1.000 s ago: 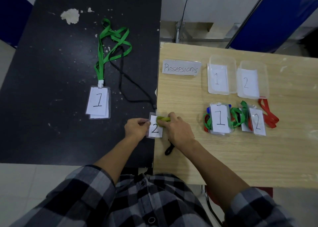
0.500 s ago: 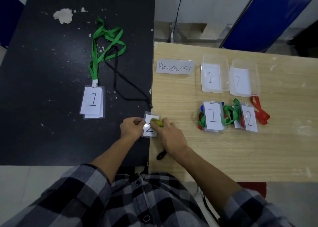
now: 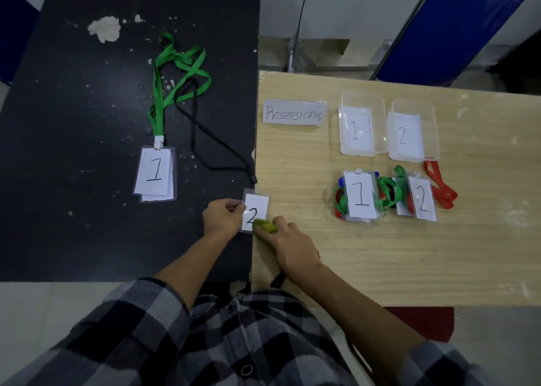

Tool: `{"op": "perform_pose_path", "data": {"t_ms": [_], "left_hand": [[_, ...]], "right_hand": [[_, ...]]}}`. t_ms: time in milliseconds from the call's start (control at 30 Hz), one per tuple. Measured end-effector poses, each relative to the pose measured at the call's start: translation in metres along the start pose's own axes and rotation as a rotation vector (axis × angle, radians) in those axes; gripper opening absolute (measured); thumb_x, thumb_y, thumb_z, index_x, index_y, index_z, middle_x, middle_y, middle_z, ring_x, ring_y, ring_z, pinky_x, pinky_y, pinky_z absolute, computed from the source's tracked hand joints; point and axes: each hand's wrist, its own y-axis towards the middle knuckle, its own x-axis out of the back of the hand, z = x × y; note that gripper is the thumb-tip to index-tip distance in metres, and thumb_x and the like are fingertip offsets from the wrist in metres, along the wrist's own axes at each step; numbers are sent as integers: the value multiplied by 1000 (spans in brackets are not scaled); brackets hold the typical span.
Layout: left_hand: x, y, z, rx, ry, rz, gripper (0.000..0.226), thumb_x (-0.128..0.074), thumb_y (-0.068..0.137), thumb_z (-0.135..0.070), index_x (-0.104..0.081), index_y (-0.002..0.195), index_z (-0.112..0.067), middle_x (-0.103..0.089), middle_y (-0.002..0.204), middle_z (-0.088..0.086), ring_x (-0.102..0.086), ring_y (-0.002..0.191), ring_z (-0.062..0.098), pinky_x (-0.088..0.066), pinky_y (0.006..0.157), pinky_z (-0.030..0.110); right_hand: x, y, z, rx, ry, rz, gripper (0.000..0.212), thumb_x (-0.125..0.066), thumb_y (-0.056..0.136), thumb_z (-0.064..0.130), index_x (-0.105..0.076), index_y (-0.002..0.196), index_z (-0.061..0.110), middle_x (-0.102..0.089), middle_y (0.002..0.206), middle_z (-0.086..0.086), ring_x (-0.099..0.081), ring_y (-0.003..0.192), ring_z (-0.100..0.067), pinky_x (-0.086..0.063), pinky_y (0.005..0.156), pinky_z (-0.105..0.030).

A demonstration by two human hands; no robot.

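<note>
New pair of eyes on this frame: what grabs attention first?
Where the black table meets the wooden table, the left hand pinches a badge marked 2 and the right hand holds a yellow-green wad against it. Next comes the bright green strap looped on the black table, clipped to a badge marked 1.

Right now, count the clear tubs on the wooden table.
2. Tub 1 sits right of the Resepsionis sign; tub 2 stands just beside it, further right. None seems hidden.
</note>
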Motion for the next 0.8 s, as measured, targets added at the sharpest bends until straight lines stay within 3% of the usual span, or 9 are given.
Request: {"op": "perform_pose_path", "data": {"t_ms": [67, 267, 367, 500, 667, 800], "left_hand": [[1, -1, -1, -6, 13, -2, 17, -70, 90, -20, -77, 105, -15, -69, 92, -2, -66, 89, 15, -56, 85, 30], [1, 0, 0, 42, -68, 15, 14, -73, 89, -20, -77, 102, -17, -74, 93, 2, -72, 84, 22, -61, 82, 41], [0, -1, 0, 69, -105, 12, 12, -72, 89, -18, -77, 101, -18, -74, 92, 1, -71, 87, 22, -61, 83, 41], [0, 1, 3, 106, -158, 32, 7, -74, 88, -18, -75, 92, -23, -75, 92, 3, -73, 86, 22, -62, 80, 42], [-2, 3, 2, 127, -206, 42, 13, -69, 92, -12, -73, 105, -11, -70, 89, 3, -68, 72, 13, -62, 72, 33], [-3, 3, 2, 140, -230, 37, 12, -70, 91, -10, -74, 103, -9, -70, 86, 4, -68, 74, 17, -62, 76, 36]], "right_hand": [[1, 0, -6, 48, -24, 0, 56, -41, 101, 14, -28, 151, 37, -37, 127, -10, -47, 102, -30, -45, 68, -41], [14, 34, 6, -102, 46, -82, 61, -48, 96, 10, -30, 149, 35, -37, 129, -12, -49, 103, -31, -43, 67, -39], [3, 23, 18, -21, 58, -61, 64, -48, 97, 11, -25, 152, 35, -39, 123, -11, -50, 98, -30, -40, 64, -38], [-2, 6, 6, 94, 36, -22, 54, -46, 99, 15, -33, 147, 37, -39, 119, -9, -47, 97, -29, -37, 62, -38], [7, 29, 10, -91, 95, -66, 69, -50, 93, 6, -28, 150, 37, -37, 129, -11, -48, 101, -31, -50, 69, -42], [-5, 11, 18, -11, 64, -57, 69, -50, 94, 7, -27, 151, 37, -38, 124, -9, -48, 99, -30, -38, 62, -37]]}}
